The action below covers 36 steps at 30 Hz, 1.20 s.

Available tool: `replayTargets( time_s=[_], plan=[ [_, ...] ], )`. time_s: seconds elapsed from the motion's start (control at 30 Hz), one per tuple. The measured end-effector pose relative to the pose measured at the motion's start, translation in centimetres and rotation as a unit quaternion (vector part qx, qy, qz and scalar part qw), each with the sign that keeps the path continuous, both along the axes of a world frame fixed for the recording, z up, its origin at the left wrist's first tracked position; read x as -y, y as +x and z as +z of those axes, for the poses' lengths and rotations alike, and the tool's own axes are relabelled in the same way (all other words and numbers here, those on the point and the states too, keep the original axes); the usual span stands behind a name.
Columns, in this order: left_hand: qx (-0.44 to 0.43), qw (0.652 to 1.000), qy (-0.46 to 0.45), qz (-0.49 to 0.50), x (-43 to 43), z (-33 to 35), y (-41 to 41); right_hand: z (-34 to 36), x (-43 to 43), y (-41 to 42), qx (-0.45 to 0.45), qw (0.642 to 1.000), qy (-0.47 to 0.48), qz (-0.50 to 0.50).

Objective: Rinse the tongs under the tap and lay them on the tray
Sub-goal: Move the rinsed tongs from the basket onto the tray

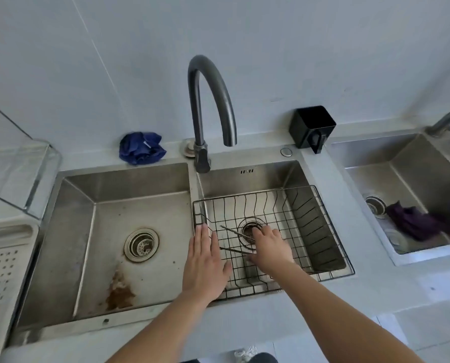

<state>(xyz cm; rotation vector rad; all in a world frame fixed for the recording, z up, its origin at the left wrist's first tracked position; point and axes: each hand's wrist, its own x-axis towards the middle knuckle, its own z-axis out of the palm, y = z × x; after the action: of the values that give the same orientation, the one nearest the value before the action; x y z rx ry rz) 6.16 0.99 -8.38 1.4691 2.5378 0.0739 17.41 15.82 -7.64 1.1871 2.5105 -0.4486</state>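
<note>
Thin metal tongs (233,231) lie on the floor of a black wire basket (326,213) set in the right basin, their two arms spreading toward the left. My right hand (269,248) reaches down into the basket and covers the tongs' joined end, fingers spread and fairly straight, thumb beside the lower arm. My left hand (205,260) is flat with straight fingers over the basket's left rim. The dark curved tap (213,100) ends above the right basin, and no water shows.
The left basin (108,231) has a drain and a brown stain. A white perforated tray (1,271) and a clear container (14,163) stand at the far left. A blue cloth (141,148) and a black holder (311,128) sit behind the sink. A second sink (407,195) lies to the right.
</note>
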Motion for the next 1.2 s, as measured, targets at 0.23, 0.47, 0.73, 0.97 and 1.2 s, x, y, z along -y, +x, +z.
replayTargets(
  time_s=[0.23,0.47,0.73,0.97,1.2],
  plan=[
    [-0.031,0.999,0.003,0.028,-0.1,-0.7,0.8,-2.7,-2.3,1.2,0.014,0.995,0.004,0.095],
    [-0.051,0.998,0.018,0.032,0.0,-1.2,0.9,-2.7,-3.6,2.5,-0.012,0.99,0.012,0.138],
    [-0.041,0.999,0.016,0.03,0.2,-0.9,0.7,-0.3,-4.5,4.3,-0.056,0.994,0.04,0.09],
    [-0.048,0.994,0.057,0.076,1.2,1.0,0.1,2.1,-3.8,3.2,-0.116,0.989,0.038,0.079],
    [-0.074,0.975,0.097,0.188,5.5,4.2,-1.3,4.3,-1.4,-0.5,-0.19,0.976,0.001,0.11]
  ],
)
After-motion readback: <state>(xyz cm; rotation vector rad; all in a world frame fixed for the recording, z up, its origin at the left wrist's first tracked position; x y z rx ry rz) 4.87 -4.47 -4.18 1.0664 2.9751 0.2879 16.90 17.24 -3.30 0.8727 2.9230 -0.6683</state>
